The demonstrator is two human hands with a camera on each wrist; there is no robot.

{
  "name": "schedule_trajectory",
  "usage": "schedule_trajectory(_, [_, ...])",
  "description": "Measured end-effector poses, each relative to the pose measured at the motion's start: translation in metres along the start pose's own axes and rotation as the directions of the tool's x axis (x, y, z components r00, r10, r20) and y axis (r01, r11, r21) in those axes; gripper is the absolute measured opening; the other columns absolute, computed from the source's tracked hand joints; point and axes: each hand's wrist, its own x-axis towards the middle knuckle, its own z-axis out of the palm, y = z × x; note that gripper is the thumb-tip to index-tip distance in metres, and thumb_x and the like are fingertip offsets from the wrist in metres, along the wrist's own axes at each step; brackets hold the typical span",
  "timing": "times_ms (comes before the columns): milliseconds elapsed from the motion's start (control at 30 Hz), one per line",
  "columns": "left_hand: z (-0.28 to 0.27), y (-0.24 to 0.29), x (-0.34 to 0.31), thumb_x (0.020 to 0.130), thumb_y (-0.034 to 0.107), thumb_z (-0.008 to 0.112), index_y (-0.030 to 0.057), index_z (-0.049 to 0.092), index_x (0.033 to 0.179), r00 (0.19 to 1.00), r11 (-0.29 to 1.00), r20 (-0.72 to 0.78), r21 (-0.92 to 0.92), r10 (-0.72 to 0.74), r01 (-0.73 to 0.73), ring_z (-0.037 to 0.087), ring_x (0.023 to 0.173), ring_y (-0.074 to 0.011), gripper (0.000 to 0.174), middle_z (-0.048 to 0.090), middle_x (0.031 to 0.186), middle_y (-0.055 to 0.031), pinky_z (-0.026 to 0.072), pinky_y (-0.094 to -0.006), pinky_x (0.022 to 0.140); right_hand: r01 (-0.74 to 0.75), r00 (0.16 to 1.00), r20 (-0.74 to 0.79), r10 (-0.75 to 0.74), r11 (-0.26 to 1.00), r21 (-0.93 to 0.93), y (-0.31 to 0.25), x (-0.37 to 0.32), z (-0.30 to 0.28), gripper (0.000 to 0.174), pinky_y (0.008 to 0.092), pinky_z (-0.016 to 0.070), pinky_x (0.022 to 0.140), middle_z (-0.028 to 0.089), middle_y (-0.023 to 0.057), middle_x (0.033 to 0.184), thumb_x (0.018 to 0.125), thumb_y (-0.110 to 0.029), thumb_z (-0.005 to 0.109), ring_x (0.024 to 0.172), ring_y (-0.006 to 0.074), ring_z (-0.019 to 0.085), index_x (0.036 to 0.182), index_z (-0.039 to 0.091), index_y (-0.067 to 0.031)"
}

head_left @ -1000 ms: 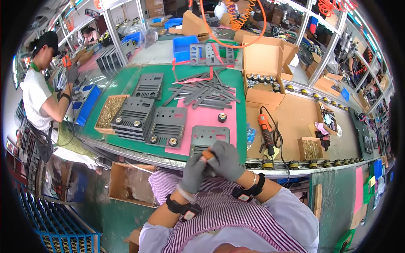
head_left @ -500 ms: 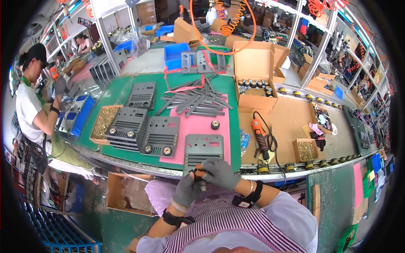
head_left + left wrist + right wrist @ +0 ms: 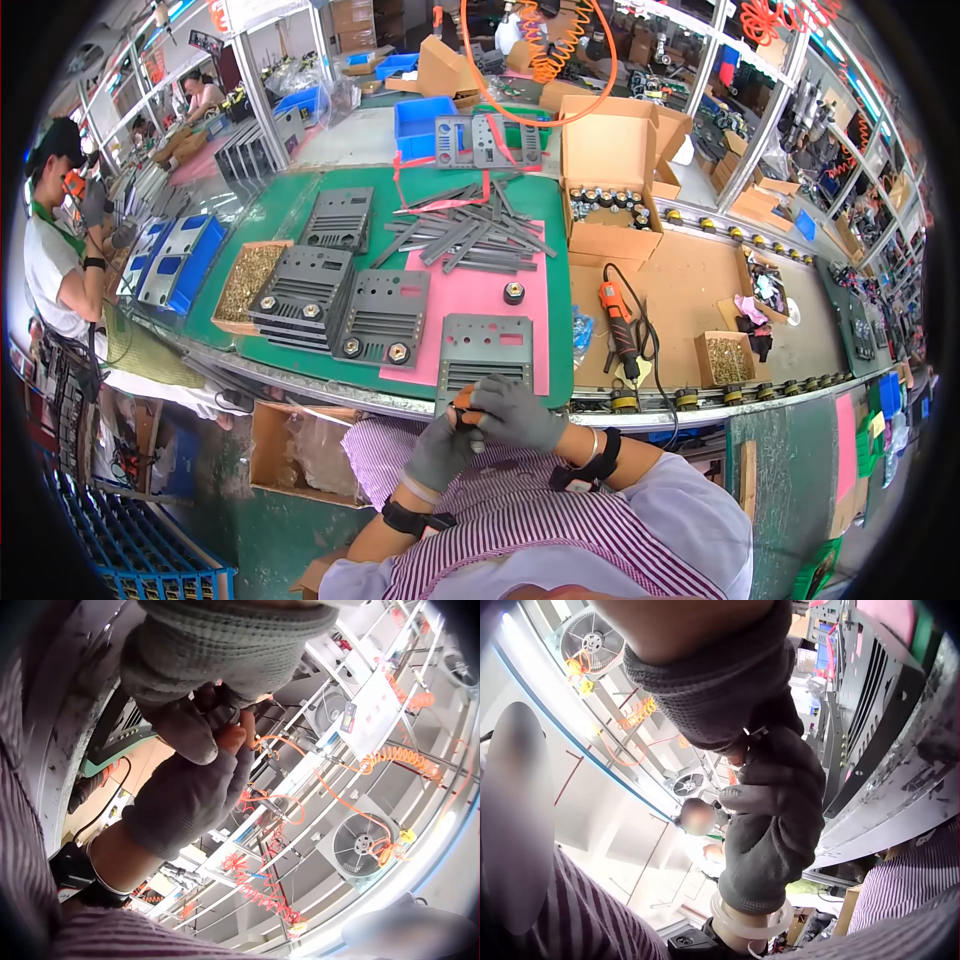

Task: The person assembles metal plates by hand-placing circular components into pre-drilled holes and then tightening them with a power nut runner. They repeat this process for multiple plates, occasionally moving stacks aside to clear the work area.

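Note:
Both hands wear grey gloves and meet at the table's front edge. A small dark part (image 3: 464, 420), mostly covered by the fingers, sits between them. The left hand (image 3: 440, 455) grips it from below, and the right hand (image 3: 520, 415) pinches it from above, with orange showing at the fingertips. In the right wrist view, the left hand (image 3: 769, 817) has its fingers curled. Just beyond the hands, a grey slotted plate (image 3: 487, 326) lies on a pink sheet (image 3: 455, 290). Behind that plate stands a round dark foot (image 3: 513, 292) with a metal centre.
Stacked plates (image 3: 300, 290) and a box of brass pieces (image 3: 247, 285) are on the left. Grey strips (image 3: 465, 235) lie heaped behind. To the right are an orange power driver (image 3: 618, 325), an open carton of feet (image 3: 612, 240) and rollers (image 3: 685, 398). Another person (image 3: 60, 250) stands far left.
The hands have shifted slightly left and down in the head view, still together around the dark part. The person at the far left has raised a hand with an orange tool.

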Motion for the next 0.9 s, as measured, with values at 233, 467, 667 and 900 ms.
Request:
schedule_trajectory(233, [-0.001, 0.002, -0.002, 0.091, 0.038, 0.045, 0.0046, 0.048, 0.115, 0.999, 0.998, 0.025, -0.046, -0.029, 0.031, 0.055, 0.075, -0.0149, 0.041, 0.058, 0.096, -0.0063, 0.0419, -0.0292, 0.064, 0.047, 0.998, -0.042, -0.043, 0.994, 0.102, -0.003, 0.005, -0.007, 0.033, 0.043, 0.0457, 0.081, 0.052, 0.0168, 0.102, 0.069, -0.012, 0.055, 0.096, 0.0353, 0.052, 0.101, 0.051, -0.0033])
schedule_trajectory(467, [-0.005, 0.0, -0.005, 0.092, 0.036, 0.045, 0.0042, 0.048, 0.113, 1.0, 0.999, -0.008, -0.035, 0.008, -0.008, 0.054, 0.075, -0.0154, 0.039, 0.058, 0.096, -0.0068, 0.0417, -0.0295, 0.065, 0.04, 0.999, 0.001, -0.04, 0.997, 0.073, -0.003, 0.005, -0.007, 0.037, 0.0411, 0.0454, 0.086, 0.051, 0.014, 0.111, 0.074, -0.015, 0.056, 0.103, 0.0337, 0.052, 0.11, 0.052, -0.0074])
schedule_trajectory(667, [-0.002, 0.0, -0.003, 0.092, 0.037, 0.043, 0.0036, 0.048, 0.113, 1.0, 1.0, -0.019, -0.003, -0.019, 0.019, 0.053, 0.074, -0.0156, 0.04, 0.058, 0.092, -0.0072, 0.0416, -0.0291, 0.065, -0.02, 0.999, 0.048, 0.02, 1.0, 0.013, -0.002, 0.003, -0.008, 0.033, 0.0401, 0.0466, 0.083, 0.052, 0.0137, 0.109, 0.075, -0.018, 0.056, 0.1, 0.0322, 0.053, 0.106, 0.055, -0.0076])
schedule_trajectory(900, [-0.004, -0.001, -0.002, 0.092, 0.041, 0.043, 0.004, 0.047, 0.116, 1.0, 1.0, -0.007, -0.009, 0.005, -0.005, 0.051, 0.077, -0.0134, 0.044, 0.056, 0.097, -0.0049, 0.041, -0.0275, 0.065, 0.038, 0.996, -0.076, -0.036, 0.999, 0.019, 0.003, 0.002, 0.0, 0.036, 0.0409, 0.0461, 0.077, 0.053, 0.0136, 0.101, 0.071, -0.022, 0.059, 0.091, 0.0324, 0.054, 0.103, 0.054, -0.0063])
